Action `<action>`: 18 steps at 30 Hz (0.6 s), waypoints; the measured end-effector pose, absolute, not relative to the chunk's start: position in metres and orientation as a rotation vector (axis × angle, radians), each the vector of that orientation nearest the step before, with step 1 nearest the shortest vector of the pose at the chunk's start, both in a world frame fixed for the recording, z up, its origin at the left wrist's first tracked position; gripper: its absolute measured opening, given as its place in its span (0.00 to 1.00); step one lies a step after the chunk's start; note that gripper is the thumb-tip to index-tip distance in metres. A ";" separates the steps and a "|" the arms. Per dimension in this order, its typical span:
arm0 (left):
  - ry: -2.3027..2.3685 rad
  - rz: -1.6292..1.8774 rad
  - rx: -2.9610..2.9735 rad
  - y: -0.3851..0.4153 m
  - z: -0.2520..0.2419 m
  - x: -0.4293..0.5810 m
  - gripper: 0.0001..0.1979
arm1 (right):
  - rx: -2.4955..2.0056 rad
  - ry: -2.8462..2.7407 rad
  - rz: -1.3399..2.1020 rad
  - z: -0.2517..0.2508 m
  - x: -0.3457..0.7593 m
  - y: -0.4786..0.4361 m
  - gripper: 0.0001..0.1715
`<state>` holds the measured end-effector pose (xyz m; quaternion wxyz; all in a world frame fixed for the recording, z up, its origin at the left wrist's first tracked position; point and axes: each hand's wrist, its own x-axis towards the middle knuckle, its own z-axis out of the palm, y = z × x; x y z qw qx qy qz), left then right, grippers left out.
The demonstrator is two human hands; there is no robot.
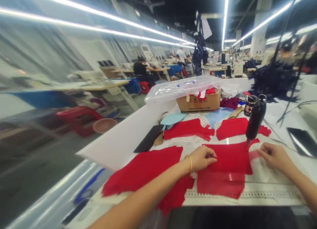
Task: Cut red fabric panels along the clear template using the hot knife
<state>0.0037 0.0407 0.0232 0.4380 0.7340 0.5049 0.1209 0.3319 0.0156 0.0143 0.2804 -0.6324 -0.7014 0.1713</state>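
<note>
left hand (203, 159) at red cloth (228, 156) edge; table (274, 186) crowded

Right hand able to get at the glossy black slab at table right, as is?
Probably yes: the slab lies close to the right hand, with nothing visible standing between them, though that hand looks busy beside the red cloth.

The head view faces forward and down, near the table (269, 186).

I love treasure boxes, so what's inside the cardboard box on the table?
Red cloth and something white show at the top of the cardboard box. Its front and the plastic lid above hide whatever lies deeper.
</note>
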 end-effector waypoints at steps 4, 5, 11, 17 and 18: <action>1.355 0.300 1.909 0.055 0.011 0.004 0.09 | -1.919 -1.912 0.387 0.002 0.329 0.036 0.15; 1.371 0.294 1.930 0.057 0.010 0.004 0.09 | -1.932 -1.906 0.396 0.002 0.329 0.040 0.14; 1.470 0.283 2.073 0.062 0.008 0.005 0.09 | -2.005 -1.877 0.447 0.005 0.328 0.060 0.13; 1.546 0.339 2.233 0.065 0.007 0.013 0.09 | -2.046 -1.838 0.434 -0.001 0.329 0.066 0.13; 1.550 0.348 2.259 0.066 0.007 0.014 0.09 | -2.052 -1.828 0.427 -0.002 0.329 0.066 0.13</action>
